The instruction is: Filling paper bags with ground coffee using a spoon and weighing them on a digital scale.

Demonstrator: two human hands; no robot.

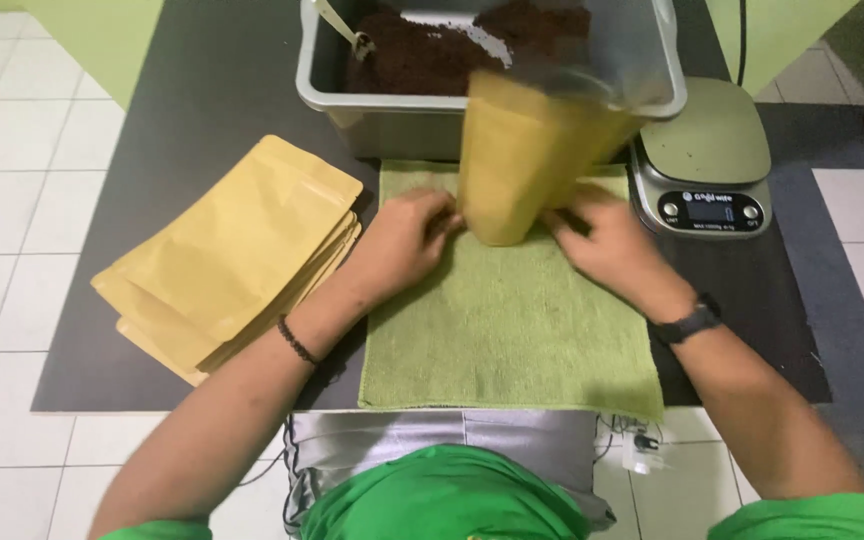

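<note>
A yellow kraft stand-up pouch [522, 160] stands tilted on a green towel [502, 330], its top leaning toward a grey tub. My left hand [407, 240] pinches the pouch's lower left corner. My right hand [607, 240] grips its lower right edge; a black watch is on that wrist. Behind the pouch, the grey plastic tub [382, 115] holds dark brown granular material and a scoop [342, 28].
A stack of flat yellow pouches [232, 255] lies left of the towel on a dark mat [192, 90]. A small digital kitchen scale [707, 160] sits at the right of the tub. White floor tiles surround the mat.
</note>
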